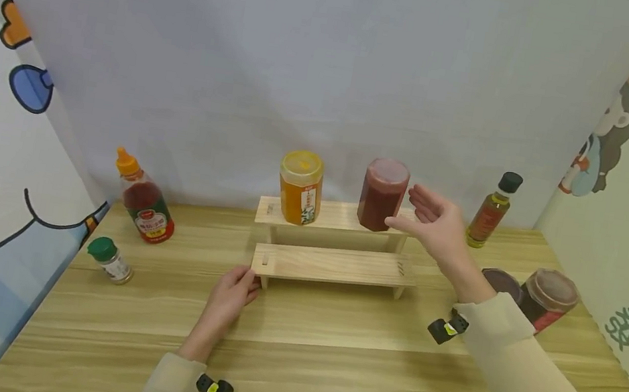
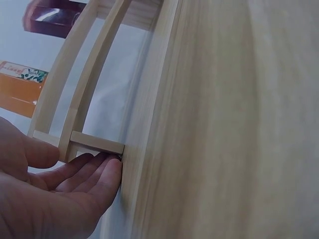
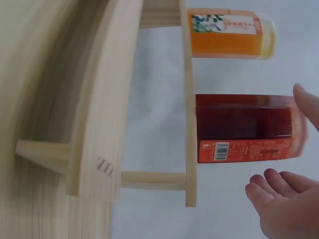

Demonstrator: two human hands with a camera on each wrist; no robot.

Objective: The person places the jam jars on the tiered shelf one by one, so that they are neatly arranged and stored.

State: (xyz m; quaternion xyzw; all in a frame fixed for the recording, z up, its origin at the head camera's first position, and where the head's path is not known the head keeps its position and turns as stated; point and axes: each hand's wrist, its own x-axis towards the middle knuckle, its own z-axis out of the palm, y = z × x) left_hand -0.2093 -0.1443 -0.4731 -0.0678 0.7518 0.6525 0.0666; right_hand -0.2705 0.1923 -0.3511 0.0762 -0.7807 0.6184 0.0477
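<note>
A two-tier wooden rack (image 1: 334, 265) stands on the table. On its upper tier are a jar of orange preserve (image 1: 299, 195) and a dark red jar (image 1: 383, 196) with a pale lid. My left hand (image 1: 231, 292) holds the left end of the lower tier, its thumb by the board's end and its fingers under it at the leg, as the left wrist view shows. My right hand (image 1: 435, 226) is beside the dark red jar, thumb and fingers spread apart. In the right wrist view, a gap shows between the fingers (image 3: 271, 186) and that jar.
At the left stand a red sauce bottle (image 1: 149, 208) with an orange cap and a small green-capped shaker (image 1: 109, 260). To the right are an oil bottle (image 1: 490, 212) and a dark jar (image 1: 548, 300), with another dark round lid (image 1: 500, 281) partly behind my right forearm.
</note>
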